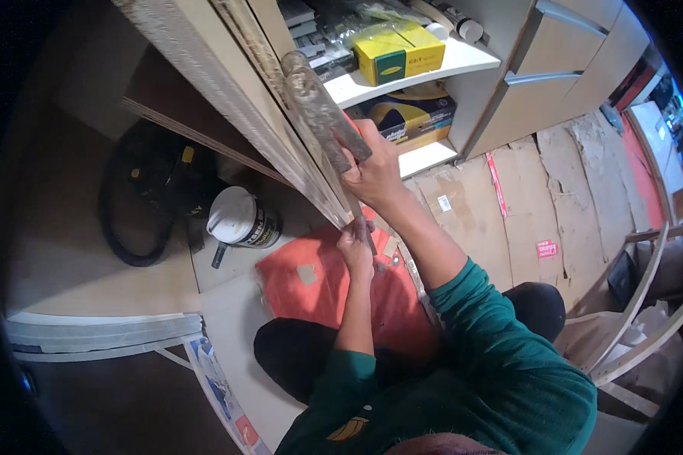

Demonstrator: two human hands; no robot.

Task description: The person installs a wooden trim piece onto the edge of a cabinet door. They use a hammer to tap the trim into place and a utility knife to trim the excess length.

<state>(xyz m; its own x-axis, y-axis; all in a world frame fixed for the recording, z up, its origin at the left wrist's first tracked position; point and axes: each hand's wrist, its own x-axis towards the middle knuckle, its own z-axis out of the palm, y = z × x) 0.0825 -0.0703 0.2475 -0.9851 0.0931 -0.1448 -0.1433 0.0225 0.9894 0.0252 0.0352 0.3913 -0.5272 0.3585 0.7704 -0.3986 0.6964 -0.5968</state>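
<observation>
A worn grey claw hammer (319, 106) is gripped in my right hand (378, 171), its round face upward and its forked claw beside my fingers. A bit of red shows next to my fingers; the rest of the handle is hidden. Lower down, my left hand (356, 246) is closed round a narrow dark strip (371, 241), whose kind I cannot make out. It is at the lower end of the upright wooden boards (235, 98), which rise to the upper left. Below my hands, a red sheet (311, 284) covers part of the floor.
A white-lidded bucket (239, 218) and a black machine with a hose (167, 178) stand at left. Shelves (463, 64) at the back hold a yellow-green box (398, 54) and a dark box (413, 114). Cardboard (474, 227) covers the floor right; curved wooden pieces (637, 303) stand there.
</observation>
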